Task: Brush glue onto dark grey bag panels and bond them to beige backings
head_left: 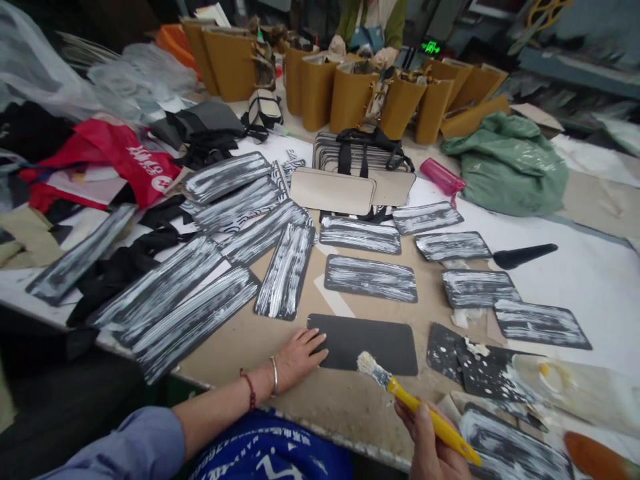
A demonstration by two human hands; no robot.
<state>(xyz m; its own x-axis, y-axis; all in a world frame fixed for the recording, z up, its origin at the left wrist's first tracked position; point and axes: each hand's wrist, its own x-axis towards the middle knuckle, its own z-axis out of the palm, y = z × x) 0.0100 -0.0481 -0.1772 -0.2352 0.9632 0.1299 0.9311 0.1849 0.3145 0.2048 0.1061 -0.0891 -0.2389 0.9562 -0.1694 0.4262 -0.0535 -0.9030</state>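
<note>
In the head view, my left hand (299,360) lies flat with its fingertips on the left end of a bare black rectangular panel (367,341). My right hand (433,440) is closed around the yellow handle of a paintbrush (417,407). Whitish bristles on the brush hover over the lower middle of the panel; whether they touch it I cannot tell. Around it lie several black panels streaked with white, among them one just above (371,278) and one upright to the left (286,270).
Several mustard-brown bag bodies (354,97) stand at the back, where a person (370,33) works. A green plastic bag (507,163) and a pink roll (443,177) are at right. Beige panels (330,190) lie at centre. At lower right, a whitish container (585,387) rests on its side.
</note>
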